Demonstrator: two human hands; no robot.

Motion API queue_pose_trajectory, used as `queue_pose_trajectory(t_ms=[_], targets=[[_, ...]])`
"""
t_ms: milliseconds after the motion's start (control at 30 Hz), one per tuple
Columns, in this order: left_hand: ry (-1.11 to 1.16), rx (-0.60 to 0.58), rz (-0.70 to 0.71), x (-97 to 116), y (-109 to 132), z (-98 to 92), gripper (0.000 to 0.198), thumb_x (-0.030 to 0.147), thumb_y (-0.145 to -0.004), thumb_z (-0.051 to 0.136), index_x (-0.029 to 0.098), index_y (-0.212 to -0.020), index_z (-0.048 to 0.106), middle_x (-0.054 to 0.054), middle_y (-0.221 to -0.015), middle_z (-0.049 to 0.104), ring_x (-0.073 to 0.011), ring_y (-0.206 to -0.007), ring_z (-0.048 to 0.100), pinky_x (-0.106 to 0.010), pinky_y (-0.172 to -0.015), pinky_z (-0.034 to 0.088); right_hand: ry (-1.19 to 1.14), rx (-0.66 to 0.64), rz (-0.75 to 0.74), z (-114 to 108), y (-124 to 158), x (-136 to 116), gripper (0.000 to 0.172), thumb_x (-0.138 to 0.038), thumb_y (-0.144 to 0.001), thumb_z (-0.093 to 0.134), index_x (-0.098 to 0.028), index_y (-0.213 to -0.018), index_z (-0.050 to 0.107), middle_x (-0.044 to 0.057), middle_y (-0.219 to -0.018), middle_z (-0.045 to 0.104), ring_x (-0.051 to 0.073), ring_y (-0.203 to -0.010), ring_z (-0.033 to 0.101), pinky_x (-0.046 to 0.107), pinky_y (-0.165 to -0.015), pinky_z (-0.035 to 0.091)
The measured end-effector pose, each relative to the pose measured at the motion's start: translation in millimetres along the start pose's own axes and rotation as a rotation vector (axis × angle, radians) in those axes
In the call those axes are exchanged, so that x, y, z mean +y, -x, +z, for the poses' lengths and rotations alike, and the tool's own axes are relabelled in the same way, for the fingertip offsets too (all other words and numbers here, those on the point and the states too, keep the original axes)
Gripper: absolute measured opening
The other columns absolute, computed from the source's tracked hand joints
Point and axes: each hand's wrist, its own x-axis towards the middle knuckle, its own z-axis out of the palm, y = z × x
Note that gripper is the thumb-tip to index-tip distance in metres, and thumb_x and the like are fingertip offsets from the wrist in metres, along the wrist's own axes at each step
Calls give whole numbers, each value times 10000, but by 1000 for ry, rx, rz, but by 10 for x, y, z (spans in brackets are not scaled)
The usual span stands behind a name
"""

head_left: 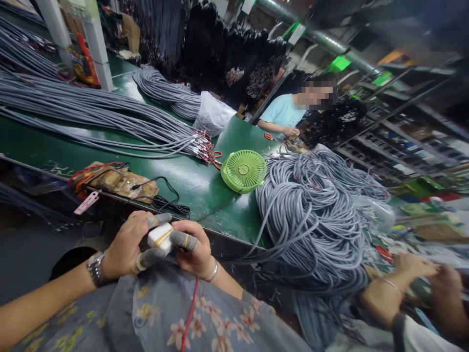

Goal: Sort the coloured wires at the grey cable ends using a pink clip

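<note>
My left hand (126,244), with a wristwatch and grey finger cots, and my right hand (192,249), with a bracelet and a grey cot, meet over my lap. Together they pinch a small white block bound with yellow bands (160,237). A red wire (188,313) runs down from under my right hand across my flowered clothing. Both hands sit just in front of the near edge of the green table (190,181).
A large heap of grey cables (315,215) lies at the right, a green round fan (244,171) beside it. Long grey cable bundles (91,117) cross the table. A black cord and wrapped items (117,181) sit near my hands. A co-worker's hands (421,283) work at right; another person sits far across.
</note>
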Motion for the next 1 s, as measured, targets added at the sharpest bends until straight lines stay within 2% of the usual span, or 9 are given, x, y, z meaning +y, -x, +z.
queue_pose_trajectory(t_ms=[133,200,300,367,433,600,733,867,1000], targets=[[66,51,77,-191,71,21,433,468,-512,909,254,-884,852,-134,-900,772,-370,-898,633,-477,-1023,469,26,114,-123,9,-92,-58,405,-163,-917,585,-280,-1302,630,93,-1067,749,237,-964,754,377,-785,663],[66,83,130,-223,105,33,439,485,-559,888,235,-918,854,-146,-911,756,-372,-914,636,-483,-1021,468,-20,126,-183,-8,-174,-96,464,-136,-913,569,-278,-1354,596,99,-1065,751,233,-965,754,375,-785,652],[55,117,65,-151,125,43,334,437,-654,870,242,-924,844,-133,-896,750,-359,-907,646,-465,-979,499,-110,120,-217,-21,-270,-134,569,-97,-887,607,-277,-1423,546,98,-1064,755,234,-962,752,389,-818,626],[72,141,-21,-75,113,48,257,423,-708,858,248,-895,834,-114,-843,740,-344,-868,649,-445,-930,522,-121,119,-216,-15,-304,-147,586,-87,-887,617,-278,-1435,541,92,-1052,751,229,-951,747,384,-824,616],[90,153,-51,-21,89,47,286,480,-740,840,245,-903,836,-113,-836,741,-343,-858,646,-442,-912,531,-100,144,-218,-7,-323,-159,583,-79,-892,610,-277,-1436,541,87,-1038,745,222,-930,737,373,-805,611],[-5,104,48,-2,64,16,482,624,-660,861,245,-957,843,-119,-873,758,-366,-929,643,-455,-943,532,-27,167,-232,-1,-367,-225,503,-134,-921,609,-271,-1402,554,73,-995,735,210,-871,721,345,-750,609],[-101,129,75,-37,94,22,451,652,-807,734,226,-938,802,-105,-853,742,-311,-828,688,-437,-865,573,-44,168,-251,46,-389,-249,463,-110,-901,598,-235,-1345,566,79,-982,729,209,-872,708,333,-743,605],[-118,169,66,-71,105,84,495,649,-951,571,206,-1093,740,-61,-807,735,-243,-697,685,-383,-692,594,-60,159,-199,91,-343,-205,454,-118,-888,589,-227,-1328,564,88,-1014,730,221,-890,712,356,-754,611],[-145,140,112,-57,134,166,428,530,-1040,491,181,-1151,713,-57,-808,746,-218,-724,711,-365,-742,617,-92,77,-145,54,-274,-164,476,-156,-895,639,-232,-1358,557,110,-1059,731,249,-921,721,392,-776,618]])
